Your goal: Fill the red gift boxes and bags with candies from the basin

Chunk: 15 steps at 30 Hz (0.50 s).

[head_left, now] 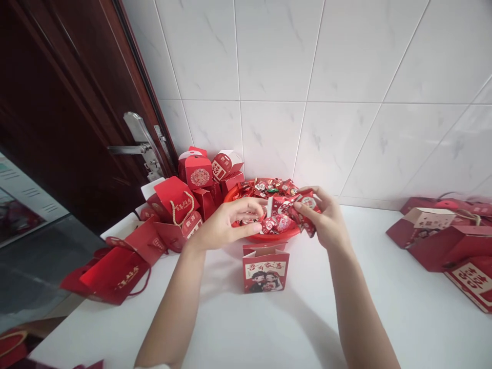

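Over the red bowl (269, 237), my right hand (325, 218) grips red wrapped candies (307, 207) between thumb and fingers. How many are in the grip I cannot tell. My left hand (230, 221) is at the left side of the bowl, its fingers bent and its thumb apart from them. Its fingertips come close to the wrapped candies, with nothing plainly held. More candies in red wrappers (269, 187) fill the bowl. In front of it, between my forearms, a small red gift box (266, 271) stands upright with its top open and a cartoon couple printed on its front.
Several red gift boxes (200, 171) are piled at the left, with a red handled box (115, 274) near the table's left edge. More red boxes (442, 230) lie at the right. Behind the white table (238, 333) are a tiled wall (277, 51) and a dark door with a metal handle (128, 149).
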{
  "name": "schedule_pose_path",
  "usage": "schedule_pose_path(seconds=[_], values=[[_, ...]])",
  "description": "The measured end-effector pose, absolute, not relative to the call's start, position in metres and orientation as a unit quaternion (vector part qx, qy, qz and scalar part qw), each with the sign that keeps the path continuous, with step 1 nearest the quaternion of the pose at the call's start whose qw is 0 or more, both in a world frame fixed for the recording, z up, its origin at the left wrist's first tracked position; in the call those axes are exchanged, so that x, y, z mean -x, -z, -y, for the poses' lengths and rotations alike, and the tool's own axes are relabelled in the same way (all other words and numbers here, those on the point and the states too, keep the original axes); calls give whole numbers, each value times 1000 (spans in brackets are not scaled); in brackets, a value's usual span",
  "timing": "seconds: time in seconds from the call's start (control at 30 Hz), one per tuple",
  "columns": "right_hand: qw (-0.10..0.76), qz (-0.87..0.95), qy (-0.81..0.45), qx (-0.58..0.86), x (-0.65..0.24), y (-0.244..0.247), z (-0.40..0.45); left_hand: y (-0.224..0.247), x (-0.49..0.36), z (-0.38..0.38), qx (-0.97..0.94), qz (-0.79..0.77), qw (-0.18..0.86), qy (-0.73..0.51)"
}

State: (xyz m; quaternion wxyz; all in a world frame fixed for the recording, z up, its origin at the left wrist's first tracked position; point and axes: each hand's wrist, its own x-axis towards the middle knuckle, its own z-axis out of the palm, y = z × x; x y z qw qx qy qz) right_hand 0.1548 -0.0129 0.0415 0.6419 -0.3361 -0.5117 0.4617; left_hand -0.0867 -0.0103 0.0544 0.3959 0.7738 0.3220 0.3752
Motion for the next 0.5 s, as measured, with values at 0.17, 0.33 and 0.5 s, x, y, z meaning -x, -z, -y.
schedule_pose_path(seconds=[0.17, 0.33, 0.5], values=[[607, 565, -420, 370, -174, -53, 26, -65, 95, 29, -860, -372, 315, -149], [575, 619, -401, 354, -171, -60, 34, -60, 83, 23, -881, -349, 300, -112], [526, 669, -370, 372, -169, -59, 38, -54, 77, 15, -866, -383, 301, -113]])
